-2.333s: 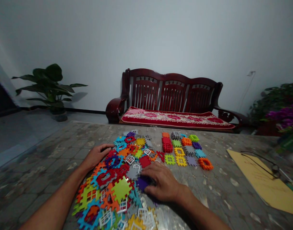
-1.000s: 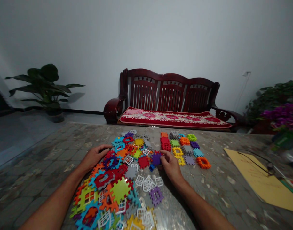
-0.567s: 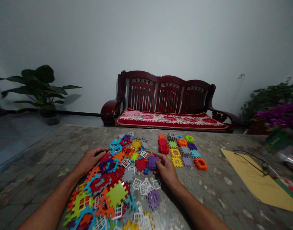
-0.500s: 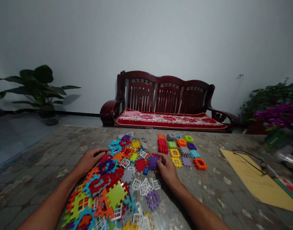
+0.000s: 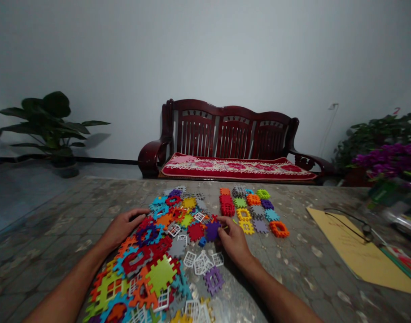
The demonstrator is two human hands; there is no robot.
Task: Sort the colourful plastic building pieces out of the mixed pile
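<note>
A heap of bright interlocking plastic tiles covers the marbled table before me. My left hand lies flat on the heap's left edge, fingers stretched toward the pile. My right hand pinches a small purple tile at the heap's right side, beside a red tile. Just beyond it, small tiles lie sorted in rows, ending in an orange ring-shaped tile. White window-shaped pieces and another purple tile lie near my right wrist.
A yellow envelope with eyeglasses lies at the table's right. Purple flowers stand at the far right. Behind the table are a dark red wooden bench and a potted plant on the floor.
My right hand left the near heap, taking a purple tile, and moved forward to the heap's right edge by the sorted rows. White window pieces came into view. The left hand stayed put.
</note>
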